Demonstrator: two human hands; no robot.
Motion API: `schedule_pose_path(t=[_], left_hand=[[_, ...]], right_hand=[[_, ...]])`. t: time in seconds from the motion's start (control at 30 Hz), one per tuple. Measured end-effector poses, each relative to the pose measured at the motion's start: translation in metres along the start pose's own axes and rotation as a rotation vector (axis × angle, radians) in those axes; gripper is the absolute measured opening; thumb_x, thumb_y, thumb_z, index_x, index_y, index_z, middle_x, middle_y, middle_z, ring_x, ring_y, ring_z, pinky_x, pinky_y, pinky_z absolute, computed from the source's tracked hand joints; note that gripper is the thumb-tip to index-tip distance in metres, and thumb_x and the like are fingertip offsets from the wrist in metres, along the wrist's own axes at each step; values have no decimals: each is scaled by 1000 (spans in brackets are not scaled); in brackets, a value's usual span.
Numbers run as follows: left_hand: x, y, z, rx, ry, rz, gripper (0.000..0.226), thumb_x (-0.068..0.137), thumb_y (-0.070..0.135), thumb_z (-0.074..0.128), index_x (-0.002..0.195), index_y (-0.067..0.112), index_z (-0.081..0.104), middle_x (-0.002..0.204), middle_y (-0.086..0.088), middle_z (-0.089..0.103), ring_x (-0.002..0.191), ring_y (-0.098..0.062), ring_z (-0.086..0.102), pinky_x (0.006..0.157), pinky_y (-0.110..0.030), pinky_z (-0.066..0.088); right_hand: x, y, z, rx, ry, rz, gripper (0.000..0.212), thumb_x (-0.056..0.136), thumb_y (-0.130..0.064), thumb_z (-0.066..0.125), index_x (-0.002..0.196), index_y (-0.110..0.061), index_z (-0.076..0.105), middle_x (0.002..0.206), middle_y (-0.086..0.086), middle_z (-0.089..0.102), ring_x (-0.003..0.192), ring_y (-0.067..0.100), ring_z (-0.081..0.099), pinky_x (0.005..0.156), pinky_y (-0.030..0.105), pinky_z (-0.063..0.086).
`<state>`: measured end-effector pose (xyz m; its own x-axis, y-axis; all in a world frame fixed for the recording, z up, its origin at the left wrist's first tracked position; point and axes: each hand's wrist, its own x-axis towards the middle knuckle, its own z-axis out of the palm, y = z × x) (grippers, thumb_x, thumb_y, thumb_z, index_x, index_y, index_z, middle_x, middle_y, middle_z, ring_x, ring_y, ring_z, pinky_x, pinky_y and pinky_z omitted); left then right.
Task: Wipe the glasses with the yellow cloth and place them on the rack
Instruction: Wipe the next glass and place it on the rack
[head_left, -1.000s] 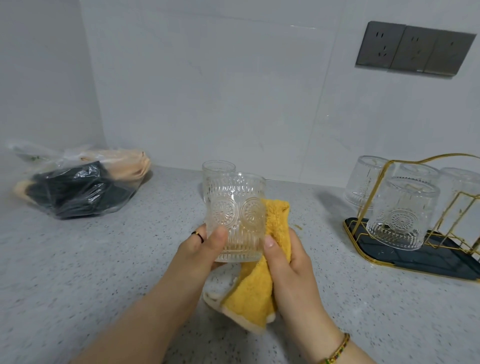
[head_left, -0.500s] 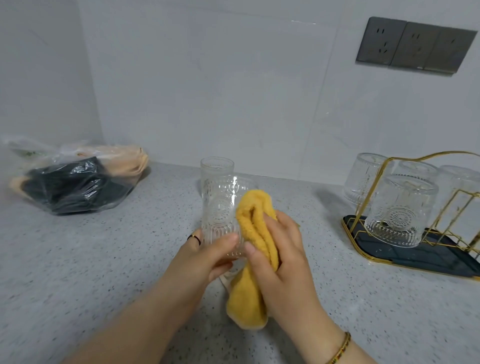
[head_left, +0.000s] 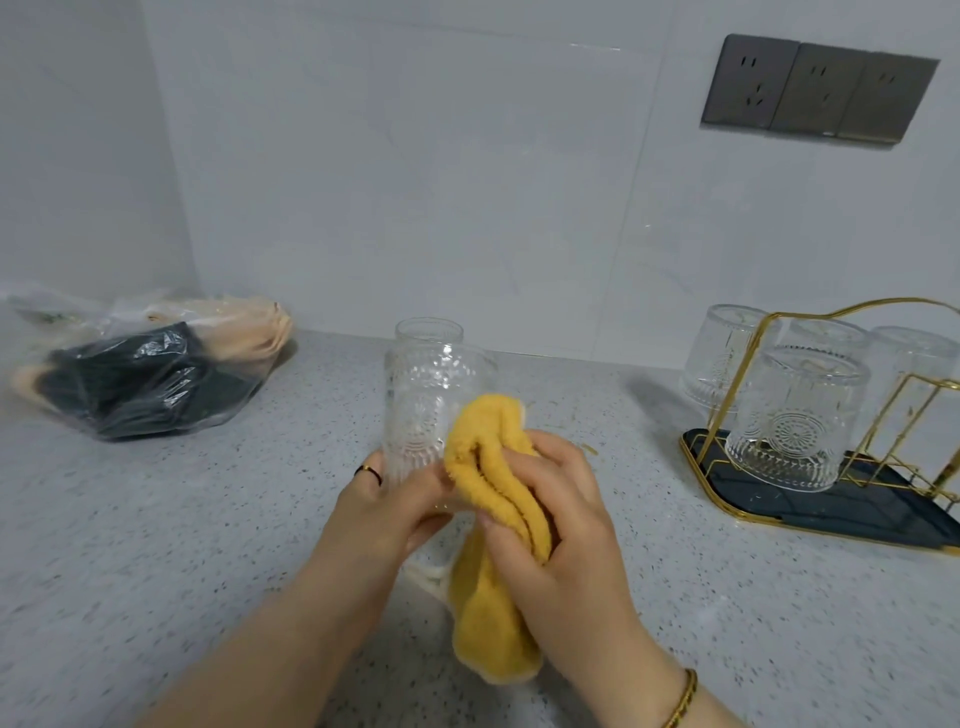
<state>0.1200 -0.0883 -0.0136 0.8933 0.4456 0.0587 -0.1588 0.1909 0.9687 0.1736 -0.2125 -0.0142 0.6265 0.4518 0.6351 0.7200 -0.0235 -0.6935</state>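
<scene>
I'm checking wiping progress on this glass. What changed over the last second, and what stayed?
The right hand swung the yellow cloth from the right side of the held glass onto its near face, bunching it. The left hand still grips that glass low down. The second glass behind, the rack with its glasses and the plastic bag stayed put.

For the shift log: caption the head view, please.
Left hand holds an embossed glass; right hand presses the yellow cloth against it, rack nearby.
</scene>
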Motion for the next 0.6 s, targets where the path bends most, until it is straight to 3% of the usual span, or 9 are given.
schedule_pose_path(t=[0.1,0.2,0.27,0.37,0.43,0.5,0.6], left_hand=[[-5,-1,5,29,-76,14,78,50,43,70,121,13,55,110,-8,70,103,-23,66,94,-42,50],[-8,-3,9,15,-100,24,79,48,41,70,121,15,54,109,-6,71,100,-21,67,88,-37,54],[-8,-4,11,6,-63,38,81,46,42,71,121,16,54,108,-6,71,99,-21,68,87,-38,53],[-6,-2,9,-33,22,73,82,45,45,70,120,14,55,107,-7,71,98,-21,68,84,-33,56],[-4,0,5,-48,73,81,85,45,47,68,121,11,55,108,-7,70,99,-19,68,86,-31,55],[-3,1,3,-38,92,78,86,45,48,68,121,11,56,108,-6,71,98,-17,68,89,-33,54],[-6,2,6,40,79,66,82,41,49,68,116,18,58,102,-2,72,94,-16,69,83,-34,53]], right_hand=[[4,-3,-5,-9,57,6,32,73,-41,42,104,-46,43,120,-4,42,105,-19,38,84,-2,31],[8,-4,-11,114,71,141,26,79,-44,46,105,-40,41,110,-6,52,98,-3,50,84,11,41],[10,-4,-13,245,10,268,6,89,-31,49,95,-33,47,92,-8,57,80,-4,55,72,12,46],[7,-4,-11,207,-121,328,5,90,-22,47,88,-19,50,76,-3,53,64,1,50,59,12,42],[5,-3,-9,135,-148,305,11,89,-24,50,86,-14,49,68,-5,47,58,4,44,56,18,39],[2,-3,-5,46,-105,229,14,85,-33,53,80,-21,48,65,-10,45,58,4,42,56,19,36],[2,-3,-3,-24,10,79,16,74,-45,44,89,-39,44,86,-18,48,81,1,48,70,10,39]])
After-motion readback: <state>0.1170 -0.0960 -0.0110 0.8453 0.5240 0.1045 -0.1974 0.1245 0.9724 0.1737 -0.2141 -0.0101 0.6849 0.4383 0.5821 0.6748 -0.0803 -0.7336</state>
